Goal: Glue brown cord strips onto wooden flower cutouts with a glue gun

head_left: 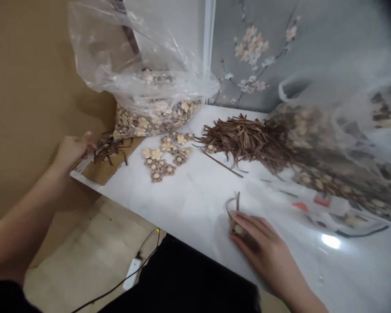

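Note:
My right hand, low over the white table, grips a small flower-shaped wooden piece between thumb and fingers. Two thin ends of a brown cord stick up from that piece. Far to the left, my left hand is at the table's corner with its fingers curled, right beside a small heap of short brown cord pieces on brown cardboard; whatever it may hold is hidden. Several flower-shaped wooden pieces, pale and brown, lie in a loose group between the hands.
A large clear plastic bag full of wooden flower pieces stands at the back left. Behind my right hand lies a big pile of brown cords. More plastic bags crowd the right side. A white power strip lies on the floor.

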Demonstrator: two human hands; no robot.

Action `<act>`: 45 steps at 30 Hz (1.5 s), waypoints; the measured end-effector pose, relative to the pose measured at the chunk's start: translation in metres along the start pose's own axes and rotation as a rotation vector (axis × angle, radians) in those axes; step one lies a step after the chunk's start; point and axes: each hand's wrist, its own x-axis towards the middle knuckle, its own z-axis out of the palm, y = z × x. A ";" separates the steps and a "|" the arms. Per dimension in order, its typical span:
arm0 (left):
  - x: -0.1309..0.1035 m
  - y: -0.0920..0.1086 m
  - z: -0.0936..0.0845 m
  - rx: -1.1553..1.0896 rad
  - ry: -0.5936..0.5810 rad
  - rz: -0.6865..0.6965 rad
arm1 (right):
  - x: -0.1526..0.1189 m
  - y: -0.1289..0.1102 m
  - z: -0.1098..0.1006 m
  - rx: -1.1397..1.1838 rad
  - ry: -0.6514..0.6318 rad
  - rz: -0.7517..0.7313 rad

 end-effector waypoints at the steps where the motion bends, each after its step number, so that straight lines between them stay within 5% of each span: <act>1: -0.001 0.005 0.007 -0.051 -0.064 -0.028 | 0.001 -0.001 -0.001 -0.015 0.026 -0.015; 7: -0.062 0.065 0.056 -0.807 -0.684 -0.279 | 0.032 -0.018 -0.022 0.001 0.133 -0.203; 11: -0.107 0.088 0.071 -0.930 -1.029 -0.241 | 0.071 -0.042 -0.027 0.065 0.135 -0.269; 18: -0.117 0.090 0.080 -0.938 -1.143 -0.229 | 0.143 -0.086 0.001 0.440 0.164 -0.125; 27: -0.122 0.080 0.057 -1.071 -1.158 -0.169 | 0.177 -0.111 0.022 0.524 0.302 -0.407; 34: -0.121 0.053 0.042 -0.858 -0.998 0.073 | 0.203 -0.126 0.037 0.395 0.266 -0.616; 39: -0.118 0.019 0.030 -0.548 -0.840 0.139 | 0.236 -0.144 0.042 0.398 0.215 -0.415; 42: -0.110 0.012 0.038 -0.494 -0.562 0.186 | 0.272 -0.167 0.063 0.343 0.108 -0.204; 45: -0.090 0.019 0.053 -0.486 -0.108 0.392 | 0.299 -0.207 0.097 0.205 -0.025 -0.231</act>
